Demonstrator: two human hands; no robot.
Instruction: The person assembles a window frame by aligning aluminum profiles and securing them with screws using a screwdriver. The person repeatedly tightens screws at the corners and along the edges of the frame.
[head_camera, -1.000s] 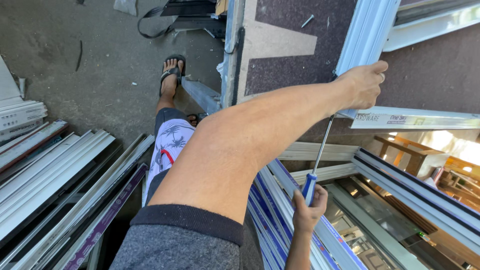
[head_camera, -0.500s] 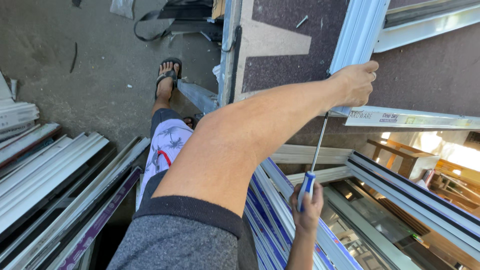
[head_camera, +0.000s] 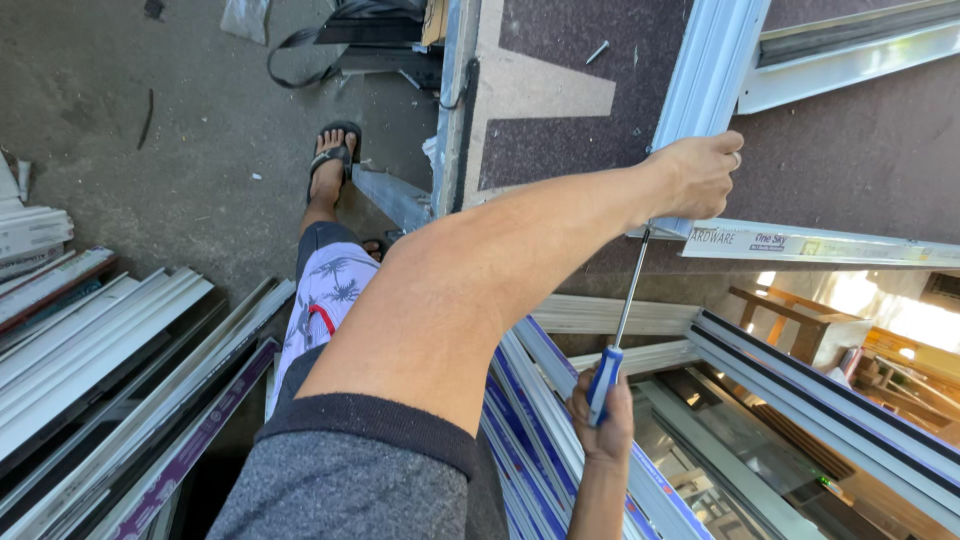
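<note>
My left arm reaches across the view and my left hand (head_camera: 700, 170) grips the lower end of an upright white window-frame profile (head_camera: 715, 70), where it meets a horizontal white profile (head_camera: 830, 243). Lower down, my right hand (head_camera: 605, 425) is closed on the blue and white handle of a long screwdriver (head_camera: 630, 290). Its shaft points up and its tip sits at the corner joint just under my left hand. The joint itself is partly hidden by my fingers.
The profiles lie on a brown worktable (head_camera: 860, 150) with a loose screw (head_camera: 597, 52) on it. Glazed white frames with blue film (head_camera: 800, 400) lean below. Several stacked white profiles (head_camera: 100, 370) lie on the concrete floor at left. My sandalled foot (head_camera: 330, 165) stands beside the table.
Almost nothing: the view has shifted slightly, and both hands hold the frame and the screwdriver in the same place as before.
</note>
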